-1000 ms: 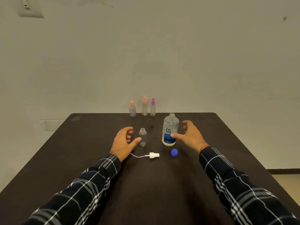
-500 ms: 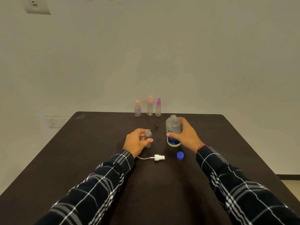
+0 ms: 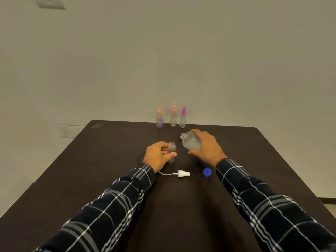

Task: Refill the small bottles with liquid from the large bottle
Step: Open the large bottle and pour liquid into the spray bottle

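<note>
A small clear bottle [image 3: 171, 149] stands uncapped on the dark table [image 3: 109, 160], and my left hand [image 3: 157, 155] grips it between thumb and fingers. My right hand [image 3: 207, 147] holds the large clear bottle [image 3: 190, 141] lifted and tilted, its open mouth pointing left toward the small bottle. The two mouths are apart. A white spray cap [image 3: 182, 173] with its thin tube lies in front of the small bottle. The large bottle's blue cap [image 3: 207, 172] lies to the right of it.
Three small capped spray bottles stand in a row at the table's far edge: pink cap [image 3: 159, 118], orange cap [image 3: 173, 116], purple cap [image 3: 183, 117]. A plain wall rises behind the table. Floor shows past the right edge.
My left hand closed round the small bottle. My right hand gripped the large bottle, lifted it off the table and tipped its mouth leftward toward the small one.
</note>
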A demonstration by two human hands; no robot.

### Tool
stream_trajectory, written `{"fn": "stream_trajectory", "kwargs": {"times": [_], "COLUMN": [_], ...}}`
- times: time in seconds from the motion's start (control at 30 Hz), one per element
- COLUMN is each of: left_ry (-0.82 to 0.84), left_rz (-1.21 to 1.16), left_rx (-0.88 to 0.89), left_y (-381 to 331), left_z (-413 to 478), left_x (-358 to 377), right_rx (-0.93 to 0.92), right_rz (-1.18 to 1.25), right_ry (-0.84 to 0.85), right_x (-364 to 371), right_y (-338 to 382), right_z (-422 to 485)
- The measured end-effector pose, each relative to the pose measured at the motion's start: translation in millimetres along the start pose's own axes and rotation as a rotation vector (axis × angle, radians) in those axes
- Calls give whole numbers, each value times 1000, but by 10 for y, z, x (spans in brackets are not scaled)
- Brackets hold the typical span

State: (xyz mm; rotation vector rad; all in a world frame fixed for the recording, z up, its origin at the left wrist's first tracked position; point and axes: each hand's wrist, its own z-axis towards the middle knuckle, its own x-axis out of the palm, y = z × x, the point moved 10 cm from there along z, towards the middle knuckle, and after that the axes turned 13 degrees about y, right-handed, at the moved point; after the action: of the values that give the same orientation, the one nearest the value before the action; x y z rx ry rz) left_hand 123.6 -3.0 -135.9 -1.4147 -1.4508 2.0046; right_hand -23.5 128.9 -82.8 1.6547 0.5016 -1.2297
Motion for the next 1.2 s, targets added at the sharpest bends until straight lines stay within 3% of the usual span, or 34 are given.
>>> {"fn": "stream_trajectory", "kwargs": {"times": [0.5,1.2], "left_ry": [3,19], "left_rz": [34,12], "left_rx": [-11,-9], "left_y": [5,-15], "left_z": [11,6], "left_x": [8,4], "right_rx": [-18,11], "right_rz": [-216,-226], "right_ry": [22,33], "right_x": [79,78], "right_y": [277,252], "right_z": [42,43]}}
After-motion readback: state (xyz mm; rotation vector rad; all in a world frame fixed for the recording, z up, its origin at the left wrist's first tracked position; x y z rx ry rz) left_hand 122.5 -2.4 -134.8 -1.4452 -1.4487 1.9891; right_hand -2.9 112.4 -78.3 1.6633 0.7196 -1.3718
